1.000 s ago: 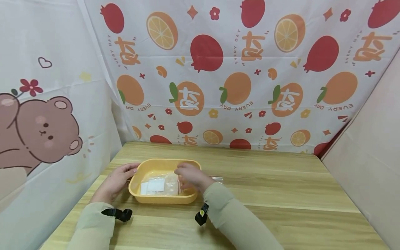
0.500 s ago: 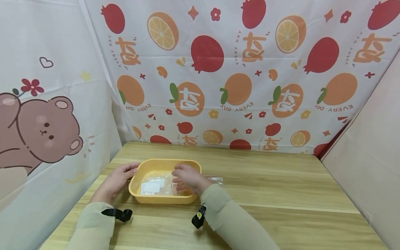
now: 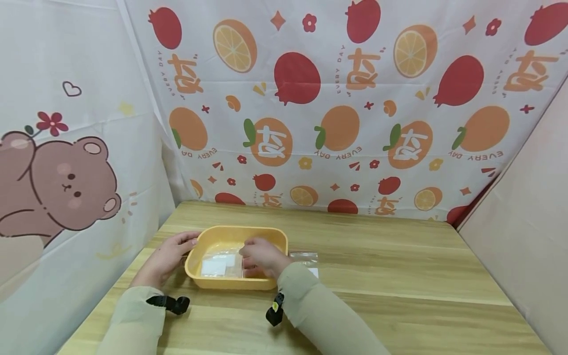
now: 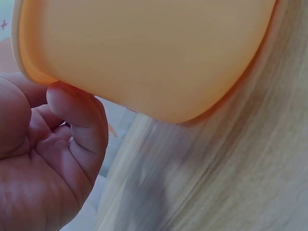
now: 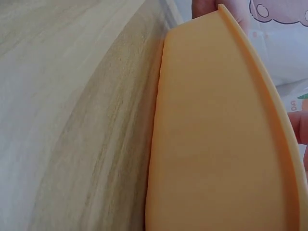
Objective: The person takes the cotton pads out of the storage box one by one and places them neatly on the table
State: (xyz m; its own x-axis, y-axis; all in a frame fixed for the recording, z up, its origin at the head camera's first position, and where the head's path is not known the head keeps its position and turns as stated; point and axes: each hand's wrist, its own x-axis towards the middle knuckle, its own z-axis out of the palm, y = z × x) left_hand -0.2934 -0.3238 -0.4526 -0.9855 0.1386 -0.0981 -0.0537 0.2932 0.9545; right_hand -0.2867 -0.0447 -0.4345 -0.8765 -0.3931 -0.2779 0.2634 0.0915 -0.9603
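A yellow plastic basin (image 3: pixel 236 284) stands on the wooden table. My left hand (image 3: pixel 166 256) grips its left end; in the left wrist view, curled fingers (image 4: pixel 79 113) sit against the underside of the rim. Inside the basin lie clear zip-lock bags (image 3: pixel 236 269) with white cards (image 3: pixel 214 267) in them, overlapping each other. My right hand (image 3: pixel 265 257) reaches in over the right end, its curled fingers pinching the right edge of a bag. From the right wrist, mostly the basin's outer side (image 5: pixel 211 120) shows, with some fingers (image 5: pixel 299 127) beyond the rim.
Another clear bag (image 3: pixel 304 257) lies on the table just right of the basin, partly behind my right sleeve (image 3: pixel 319 305). The wooden tabletop (image 3: pixel 399 261) extends to the right. A fruit-print cloth (image 3: pixel 337 162) hangs behind, and a bear-print cloth (image 3: pixel 75 187) at left.
My right hand has moved left and lower inside the basin, its fingers drawing in. The upper bag and card have slid left. My left hand has stayed at the rim.
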